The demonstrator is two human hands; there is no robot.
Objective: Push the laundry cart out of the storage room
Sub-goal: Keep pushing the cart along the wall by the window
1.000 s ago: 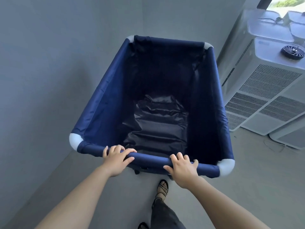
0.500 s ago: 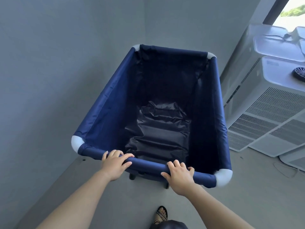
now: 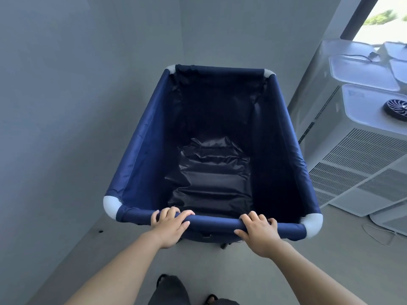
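Observation:
The laundry cart [image 3: 141, 150] is a deep navy fabric bin with white plastic corner pieces, standing in front of me with nothing but wrinkled dark lining inside. My left hand [image 3: 169, 225] is wrapped over the near top rail left of centre. My right hand [image 3: 257, 232] grips the same rail to the right of centre. A dark caster shows under the near edge. The cart's far end points at the corner of two grey walls.
A grey wall [image 3: 55, 106] runs close along the cart's left side. White air-conditioner units [image 3: 356, 155] with grilles and a fan stand close on the right. A bright opening [image 3: 383, 16] shows at the top right. A thin cable [image 3: 378, 234] lies on the grey floor.
The cart has rolled forward and shifted slightly right in view, toward the units. Both hands have kept their hold on the near rail. My feet have stepped forward behind it.

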